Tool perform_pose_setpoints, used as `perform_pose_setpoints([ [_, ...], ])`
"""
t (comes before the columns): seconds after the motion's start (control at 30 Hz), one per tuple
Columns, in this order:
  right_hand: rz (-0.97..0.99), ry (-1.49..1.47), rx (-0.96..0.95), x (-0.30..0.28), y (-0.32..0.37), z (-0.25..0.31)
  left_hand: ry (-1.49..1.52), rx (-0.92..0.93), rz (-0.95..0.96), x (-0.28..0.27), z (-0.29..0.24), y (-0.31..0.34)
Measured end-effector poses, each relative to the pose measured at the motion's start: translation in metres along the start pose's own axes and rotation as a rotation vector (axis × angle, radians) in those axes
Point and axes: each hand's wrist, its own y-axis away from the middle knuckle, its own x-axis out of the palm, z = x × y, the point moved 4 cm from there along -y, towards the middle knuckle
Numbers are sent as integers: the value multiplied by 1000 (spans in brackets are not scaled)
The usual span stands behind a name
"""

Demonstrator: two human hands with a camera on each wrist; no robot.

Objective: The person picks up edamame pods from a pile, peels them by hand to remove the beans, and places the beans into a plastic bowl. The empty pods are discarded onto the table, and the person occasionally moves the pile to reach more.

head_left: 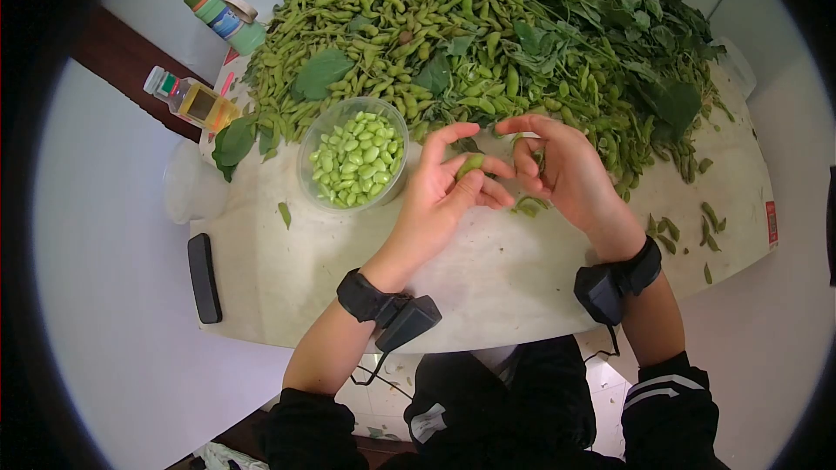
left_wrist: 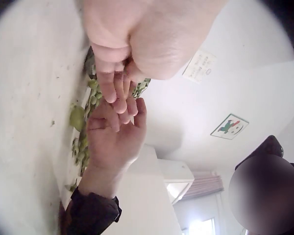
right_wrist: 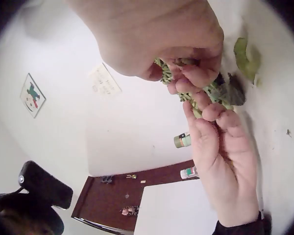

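Note:
My left hand (head_left: 435, 204) pinches a green pod (head_left: 470, 165) between thumb and fingers, just right of the clear bowl (head_left: 304, 176) of shelled beans (head_left: 355, 161). Facing it, my right hand (head_left: 575, 178) has its fingers curled round another green pod (right_wrist: 187, 62), partly hidden by them. The fingertips of both hands are close together in the head view. In the right wrist view, the left hand (right_wrist: 228, 161) is palm up. A split-looking pod (right_wrist: 247, 58) lies on the table beneath the hands.
A large heap of pods (head_left: 374, 26) and leafy stems (head_left: 610, 0) covers the table's far side. Loose pods (head_left: 711, 218) lie at the right. Two bottles (head_left: 228, 19), (head_left: 196, 103) and a black phone-like object (head_left: 205, 278) are at the left.

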Motion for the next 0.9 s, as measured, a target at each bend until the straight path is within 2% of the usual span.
perform_pose_setpoints([
  [0.2, -21, -231, 30, 8, 2, 2, -29, -47, -39, -10, 6, 0],
  [0.37, -37, -320, -84, 6, -2, 0, -33, -45, -63, -10, 7, 0],
  [0.5, -3, -263, -100, 5, -2, 0, -29, -66, -94, -11, 6, 1],
  [0.7, -99, -211, -101, 4, 2, 0, -35, -83, -104, -10, 5, 1],
  [0.77, -120, -66, -184, 1, 2, 4, -52, -82, -101, -10, 4, 1],
  [0.9, -128, -110, -158, 1, 1, 5, -27, -106, -101, -8, 3, 1],
])
